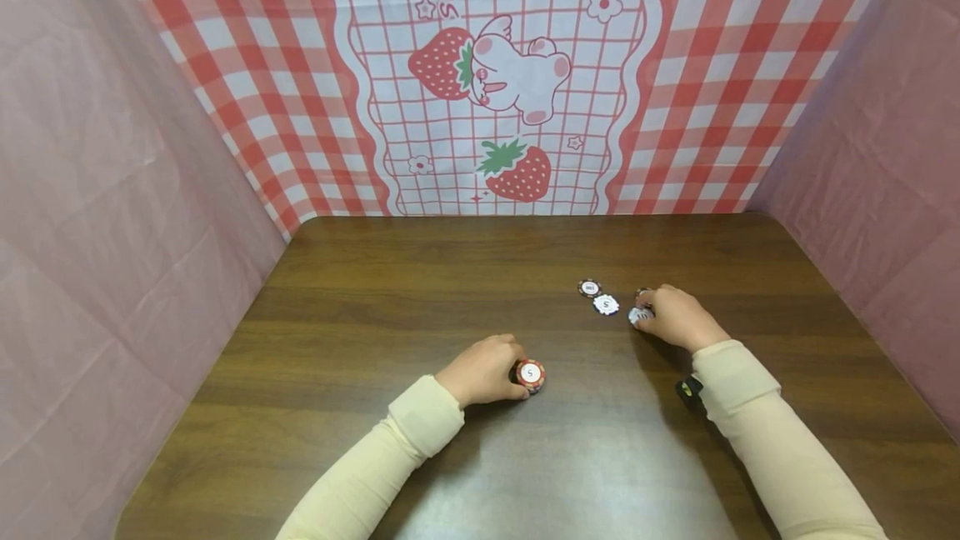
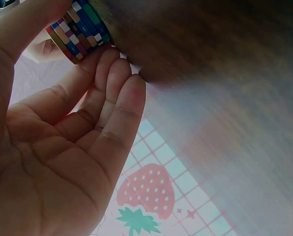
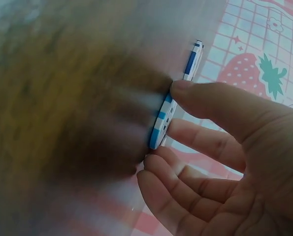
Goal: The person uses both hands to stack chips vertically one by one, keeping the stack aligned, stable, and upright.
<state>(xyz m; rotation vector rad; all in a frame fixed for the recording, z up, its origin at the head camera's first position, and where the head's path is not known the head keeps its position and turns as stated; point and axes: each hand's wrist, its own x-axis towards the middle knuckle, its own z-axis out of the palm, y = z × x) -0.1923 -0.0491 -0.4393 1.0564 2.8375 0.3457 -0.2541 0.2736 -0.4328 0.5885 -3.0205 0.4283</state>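
My left hand [image 1: 486, 369] grips a short stack of poker chips [image 1: 531, 374] between thumb and fingers on the wooden table. A red chip marked 5 tops this pile; the left wrist view shows the striped edges of several chips [image 2: 82, 30] in blue, green, tan and white. Farther right, my right hand [image 1: 678, 317] pinches a light blue and white poker chip [image 1: 640, 316], its thumb and index finger at the rim in the right wrist view. A dark-edged chip [image 1: 643, 297] just behind it is partly hidden by the fingers.
Left of the right hand lie a dark-rimmed chip marked 100 [image 1: 590, 288] and a white chip marked 5 [image 1: 607, 305], edge to edge. The brown table [image 1: 420, 273] ends at a strawberry-print cloth [image 1: 517, 98]; pink cloth [image 1: 862, 132] hangs at both sides.
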